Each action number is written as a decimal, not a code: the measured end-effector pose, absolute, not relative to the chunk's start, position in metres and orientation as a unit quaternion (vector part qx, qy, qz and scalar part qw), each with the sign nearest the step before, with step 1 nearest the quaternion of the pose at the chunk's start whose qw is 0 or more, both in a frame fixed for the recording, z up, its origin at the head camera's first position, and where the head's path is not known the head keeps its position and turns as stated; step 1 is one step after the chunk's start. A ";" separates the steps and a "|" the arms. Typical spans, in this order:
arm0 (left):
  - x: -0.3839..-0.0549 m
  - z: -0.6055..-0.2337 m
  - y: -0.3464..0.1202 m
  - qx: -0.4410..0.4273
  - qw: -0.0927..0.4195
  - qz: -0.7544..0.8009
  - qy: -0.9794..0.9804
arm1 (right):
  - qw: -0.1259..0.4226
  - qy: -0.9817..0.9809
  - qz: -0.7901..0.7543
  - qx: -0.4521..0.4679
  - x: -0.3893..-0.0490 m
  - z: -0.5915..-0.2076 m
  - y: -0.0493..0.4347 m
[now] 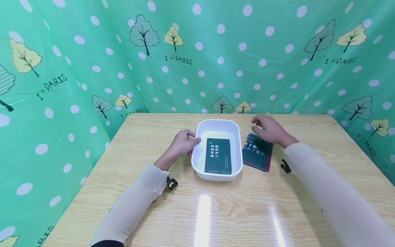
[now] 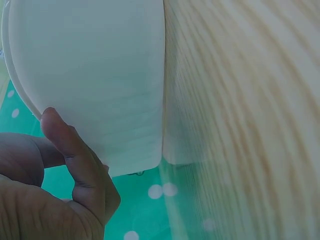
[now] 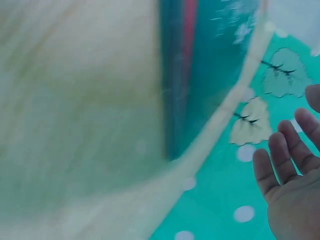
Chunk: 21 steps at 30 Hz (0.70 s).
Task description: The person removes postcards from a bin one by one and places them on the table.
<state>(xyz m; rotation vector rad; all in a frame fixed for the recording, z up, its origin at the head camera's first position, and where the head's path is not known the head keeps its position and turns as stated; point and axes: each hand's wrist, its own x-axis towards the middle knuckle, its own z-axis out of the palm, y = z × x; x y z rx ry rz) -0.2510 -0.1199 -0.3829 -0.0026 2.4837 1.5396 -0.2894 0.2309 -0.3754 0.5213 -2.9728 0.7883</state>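
A white plastic tub (image 1: 216, 177) stands on the table, and a dark green card or booklet (image 1: 218, 156) with white lettering lies flat inside it. My left hand (image 1: 182, 142) holds the tub's left rim, thumb over the edge and fingers along the outer wall. The left wrist view shows that outer side (image 2: 100, 75) close up. Right of the tub lies a stack of similar dark booklets (image 1: 257, 154) with a red edge. Above its far end hovers my right hand (image 1: 268, 128), holding nothing; its fingers (image 3: 282, 155) are apart from the stack in the right wrist view.
The light wood table (image 1: 148, 212) reaches back to a green dotted curtain (image 1: 185, 85) that also runs along both sides. A black strap piece (image 1: 171, 183) shows at the left wrist, and another (image 1: 285, 166) by the right wrist.
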 end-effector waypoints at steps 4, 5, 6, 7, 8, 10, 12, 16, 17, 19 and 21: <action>-0.251 -0.383 -0.120 -0.001 0.109 0.523 0.845 | 0.022 -0.951 0.241 0.194 -0.288 -0.366 0.217; -0.251 -0.383 -0.120 -0.001 0.109 0.524 0.845 | 0.024 -0.949 0.241 0.202 -0.288 -0.364 0.213; -0.251 -0.382 -0.120 0.000 0.110 0.524 0.844 | 0.026 -0.947 0.240 0.210 -0.287 -0.362 0.209; -0.251 -0.382 -0.120 0.002 0.110 0.525 0.844 | 0.028 -0.946 0.239 0.219 -0.287 -0.361 0.206; -0.250 -0.382 -0.120 0.003 0.110 0.526 0.843 | 0.031 -0.944 0.236 0.228 -0.287 -0.360 0.202; -0.251 -0.382 -0.120 0.005 0.110 0.527 0.843 | 0.041 -0.941 0.228 0.245 -0.288 -0.359 0.194; -0.250 -0.382 -0.120 0.005 0.109 0.527 0.843 | 0.052 -0.939 0.219 0.259 -0.287 -0.358 0.185; -0.250 -0.382 -0.120 0.004 0.107 0.527 0.843 | 0.065 -0.936 0.197 0.283 -0.285 -0.355 0.167; -0.250 -0.382 -0.120 0.003 0.106 0.527 0.843 | 0.065 -0.937 0.190 0.286 -0.284 -0.354 0.162; -0.250 -0.382 -0.120 0.003 0.105 0.526 0.844 | 0.056 -0.937 0.177 0.295 -0.283 -0.352 0.155; -0.250 -0.382 -0.119 0.002 0.106 0.524 0.845 | 0.040 -0.940 0.165 0.297 -0.281 -0.351 0.150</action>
